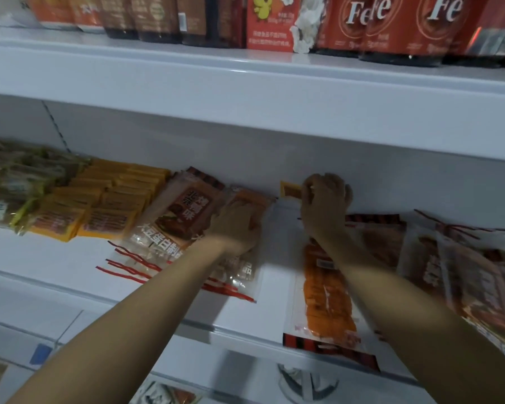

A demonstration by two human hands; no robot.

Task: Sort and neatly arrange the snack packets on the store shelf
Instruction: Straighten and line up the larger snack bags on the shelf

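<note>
Both arms reach into the middle white shelf. The left hand lies on a clear snack packet with red edging; its fingers are blurred, so I cannot tell whether they grasp it. The right hand pinches a small yellow packet at the back wall, fingers curled round its edge. An orange-filled packet lies under the right forearm. Stacked yellow packets sit to the left.

Left hand motion-blurred; small yellow packet half hidden by right hand.
</note>
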